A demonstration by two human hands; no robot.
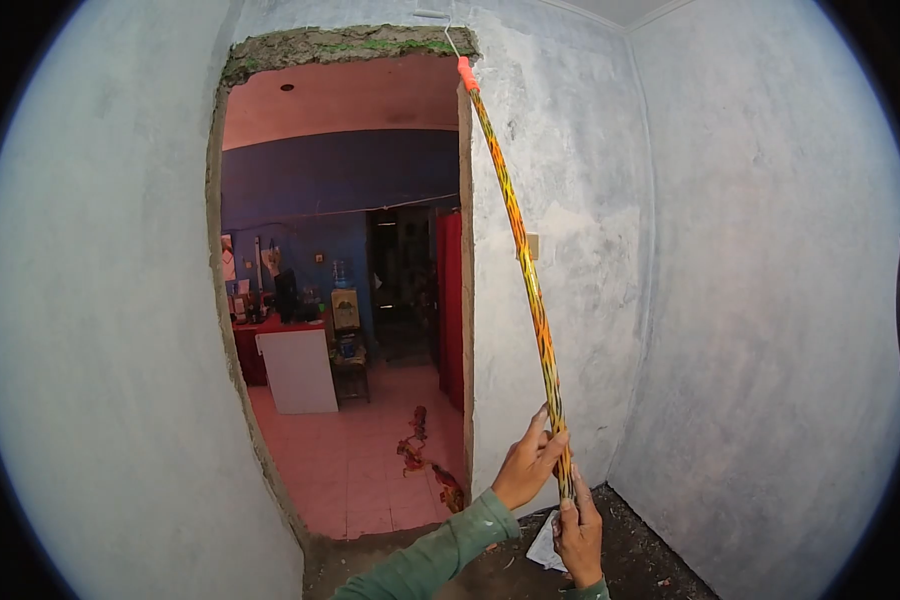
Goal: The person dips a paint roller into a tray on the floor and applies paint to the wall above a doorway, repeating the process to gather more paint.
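A long yellow, orange and black patterned pole [530,270] slants up from my hands, with a paint roller on its far end. The roller's orange handle [468,75] joins the pole, and its thin wire frame leads to the small roller head [432,14] against the wall above the doorway. My left hand [532,462] is closed around the lower pole. Just below it, my right hand [579,535] grips the pole's bottom end.
Rough bare cement edges the doorway [350,45]. Patchy whitish walls [760,300] stand on both sides, with a switch plate [533,246] behind the pole. Through the opening are a desk [298,370], a water dispenser [344,300] and a red curtain [450,300]. White paper [545,545] lies on the dark floor.
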